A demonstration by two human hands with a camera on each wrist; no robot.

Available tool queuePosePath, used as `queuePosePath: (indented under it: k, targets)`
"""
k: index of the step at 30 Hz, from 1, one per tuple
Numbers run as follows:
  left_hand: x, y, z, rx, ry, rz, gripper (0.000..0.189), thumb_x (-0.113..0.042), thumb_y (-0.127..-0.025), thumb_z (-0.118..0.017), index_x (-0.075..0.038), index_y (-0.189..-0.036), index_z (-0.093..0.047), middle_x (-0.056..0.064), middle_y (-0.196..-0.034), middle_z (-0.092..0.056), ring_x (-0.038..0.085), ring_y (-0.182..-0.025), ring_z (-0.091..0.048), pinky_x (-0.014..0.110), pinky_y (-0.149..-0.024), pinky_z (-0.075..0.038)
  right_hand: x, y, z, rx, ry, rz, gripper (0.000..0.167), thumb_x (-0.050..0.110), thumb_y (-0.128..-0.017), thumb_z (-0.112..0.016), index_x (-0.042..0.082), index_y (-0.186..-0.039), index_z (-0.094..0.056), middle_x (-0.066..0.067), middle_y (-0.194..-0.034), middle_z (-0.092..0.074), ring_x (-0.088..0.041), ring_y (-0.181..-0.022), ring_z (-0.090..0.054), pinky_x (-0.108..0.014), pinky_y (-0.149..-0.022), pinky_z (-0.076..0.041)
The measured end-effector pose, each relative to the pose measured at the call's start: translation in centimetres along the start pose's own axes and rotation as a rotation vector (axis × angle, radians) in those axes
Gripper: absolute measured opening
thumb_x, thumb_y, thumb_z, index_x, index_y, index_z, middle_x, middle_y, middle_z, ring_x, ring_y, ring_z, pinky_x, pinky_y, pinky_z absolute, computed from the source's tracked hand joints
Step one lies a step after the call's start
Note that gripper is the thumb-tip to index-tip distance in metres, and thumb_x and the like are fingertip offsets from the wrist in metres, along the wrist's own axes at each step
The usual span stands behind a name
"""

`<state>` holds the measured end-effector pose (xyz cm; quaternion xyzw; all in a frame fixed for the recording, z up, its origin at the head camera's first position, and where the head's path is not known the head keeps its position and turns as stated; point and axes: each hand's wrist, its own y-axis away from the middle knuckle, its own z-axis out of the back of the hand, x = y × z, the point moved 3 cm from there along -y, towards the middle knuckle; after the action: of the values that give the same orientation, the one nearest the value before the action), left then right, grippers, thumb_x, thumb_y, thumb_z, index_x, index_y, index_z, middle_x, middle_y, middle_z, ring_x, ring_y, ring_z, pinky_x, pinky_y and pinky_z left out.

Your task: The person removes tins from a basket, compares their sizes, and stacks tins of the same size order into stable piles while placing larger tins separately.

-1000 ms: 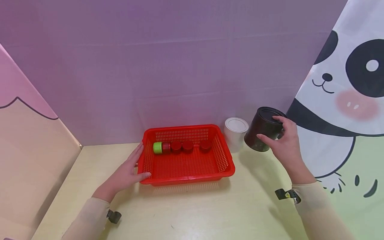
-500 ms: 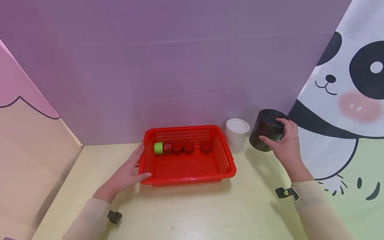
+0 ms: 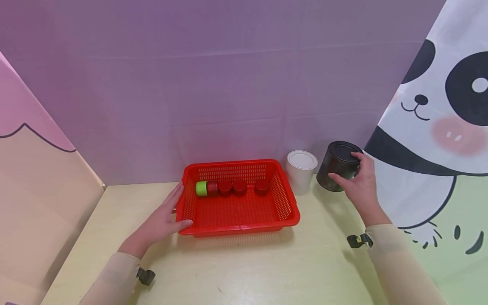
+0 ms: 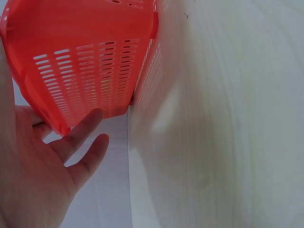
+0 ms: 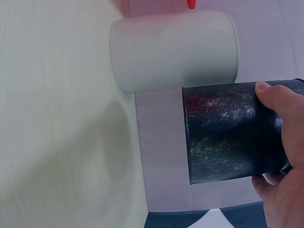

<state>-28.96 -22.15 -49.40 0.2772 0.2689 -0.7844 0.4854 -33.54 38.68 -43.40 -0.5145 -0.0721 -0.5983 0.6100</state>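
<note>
My left hand (image 3: pixel 162 220) rests against the left end of a red plastic basket (image 3: pixel 238 228), its fingers spread and thumb over the front corner. The left wrist view shows two extended fingers (image 4: pixel 88 126) outside its slotted wall. My right hand (image 3: pixel 362 184) holds a dark cylindrical can (image 3: pixel 337 167) by its side, fingers near the lid and thumb in front. In the right wrist view the can (image 5: pixel 232 133) is off the tabletop. Beside it a white lidded can (image 3: pixel 301 171) stands at the basket's right.
Several small dark-red round pieces (image 3: pixel 239 187) and a bright green one (image 3: pixel 201 188) form a row inside the basket. A purple cloth backdrop (image 3: pixel 228 106) closes off the far side of the light wooden table (image 3: pixel 236 271). A panda-printed sheet (image 3: pixel 415 148) hangs at the right.
The dark can has shifted slightly right relative to the white can and is less tilted than a second ago, with my right hand on it. My left hand and the basket keep their place.
</note>
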Motion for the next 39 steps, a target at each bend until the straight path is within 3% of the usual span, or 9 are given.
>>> queuePosePath:
  k: [18, 28, 39]
  targets:
    - [0.3, 0.1, -0.1, -0.01, 0.011, -0.005, 0.115, -0.043, -0.096, -0.085, -0.024, -0.18, -0.009, 0.0, -0.187, -0.006, 0.04, -0.167, -0.022, 0.065, -0.111, -0.054, -2.7, -0.4, -1.4, 0.03, 0.012, -0.031, 0.094, 0.006, -0.084, -0.097, -0.003, -0.158, -0.04, -0.031, -0.159, -0.041, -0.049, -0.147, -0.044, -0.065, -0.123, -0.038]
    - [0.4, 0.1, -0.1, -0.005, 0.024, 0.006, 0.117, -0.041, -0.095, -0.087, -0.027, -0.18, -0.008, -0.003, -0.186, -0.006, 0.037, -0.166, -0.025, 0.058, -0.106, -0.059, -4.1, -0.7, -2.5, 0.092, 0.025, -0.067, 0.1, 0.011, -0.086, -0.097, -0.002, -0.162, -0.033, -0.032, -0.158, -0.041, -0.052, -0.153, -0.039, -0.066, -0.128, -0.032]
    - [0.6, -0.1, -0.1, -0.002, 0.014, 0.002, 0.116, -0.041, -0.096, -0.086, -0.024, -0.18, -0.009, 0.0, -0.187, -0.006, 0.039, -0.164, -0.028, 0.057, -0.106, -0.06, -4.7, -0.9, -3.3, 0.158, 0.048, -0.097, 0.102, 0.016, -0.087, -0.097, 0.001, -0.162, -0.03, -0.033, -0.159, -0.04, -0.054, -0.153, -0.038, -0.071, -0.125, -0.032]
